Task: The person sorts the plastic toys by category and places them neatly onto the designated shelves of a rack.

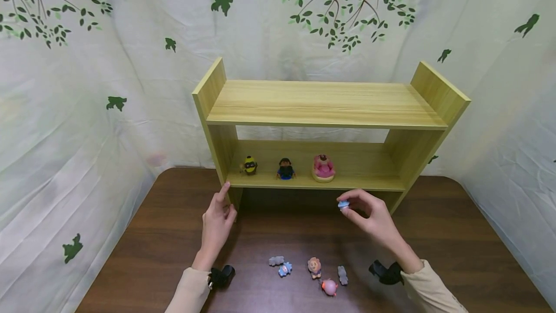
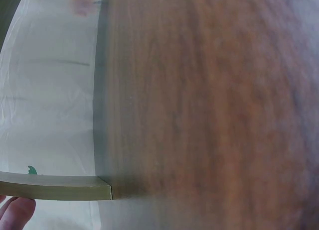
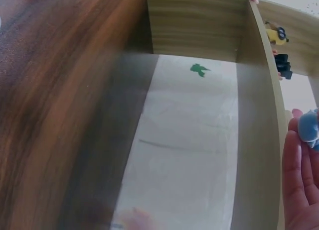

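Observation:
My right hand pinches a small light-blue toy figurine between thumb and fingers, just below the front edge of the middle board. In the right wrist view the same toy shows a rounded blue top, partly hidden by the fingers. My left hand touches the left front corner of the wooden shelf with its index finger extended. On the middle board stand a yellow-and-black figurine, a dark-haired figurine in blue and a pink bear figurine.
On the brown table before the shelf lie two grey figurines, a blue-and-white figurine, a lion-like figurine and a pink round figurine. A leaf-printed white cloth hangs behind.

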Action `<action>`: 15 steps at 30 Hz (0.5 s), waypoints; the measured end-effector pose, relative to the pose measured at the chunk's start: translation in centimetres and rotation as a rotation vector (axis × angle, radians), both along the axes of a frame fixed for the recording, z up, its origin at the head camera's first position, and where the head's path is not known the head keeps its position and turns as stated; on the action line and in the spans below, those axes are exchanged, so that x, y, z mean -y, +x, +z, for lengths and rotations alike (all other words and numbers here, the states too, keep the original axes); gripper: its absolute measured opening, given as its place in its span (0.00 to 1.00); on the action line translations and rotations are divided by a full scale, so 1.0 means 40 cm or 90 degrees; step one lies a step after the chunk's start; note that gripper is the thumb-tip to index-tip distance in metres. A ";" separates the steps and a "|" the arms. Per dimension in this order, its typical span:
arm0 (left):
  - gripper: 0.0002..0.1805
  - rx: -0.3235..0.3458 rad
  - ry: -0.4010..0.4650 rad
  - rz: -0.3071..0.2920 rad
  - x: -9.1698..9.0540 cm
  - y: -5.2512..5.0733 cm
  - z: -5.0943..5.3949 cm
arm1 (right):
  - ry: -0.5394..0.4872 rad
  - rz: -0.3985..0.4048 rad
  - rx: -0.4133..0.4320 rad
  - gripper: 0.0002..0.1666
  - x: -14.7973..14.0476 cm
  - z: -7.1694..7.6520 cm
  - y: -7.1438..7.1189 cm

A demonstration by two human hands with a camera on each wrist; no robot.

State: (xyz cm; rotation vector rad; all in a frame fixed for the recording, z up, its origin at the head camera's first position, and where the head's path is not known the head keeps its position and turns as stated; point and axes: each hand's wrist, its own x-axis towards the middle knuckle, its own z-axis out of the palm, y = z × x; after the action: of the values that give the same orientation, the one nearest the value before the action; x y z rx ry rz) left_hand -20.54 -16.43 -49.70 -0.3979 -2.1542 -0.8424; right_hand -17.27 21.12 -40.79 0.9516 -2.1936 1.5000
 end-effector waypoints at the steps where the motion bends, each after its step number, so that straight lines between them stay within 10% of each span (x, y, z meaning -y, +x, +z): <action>1: 0.45 0.000 0.000 0.000 0.000 0.000 0.000 | -0.003 -0.004 0.002 0.17 0.001 0.004 0.000; 15: 0.46 0.003 0.002 -0.003 -0.001 0.001 0.002 | -0.033 -0.042 0.010 0.15 0.021 0.086 0.017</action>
State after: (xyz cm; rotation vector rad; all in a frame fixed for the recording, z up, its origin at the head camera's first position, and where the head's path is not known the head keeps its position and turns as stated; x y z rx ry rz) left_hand -20.50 -16.41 -49.63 -0.4003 -2.1576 -0.8501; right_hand -16.58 20.27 -37.33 0.8461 -2.1643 1.5310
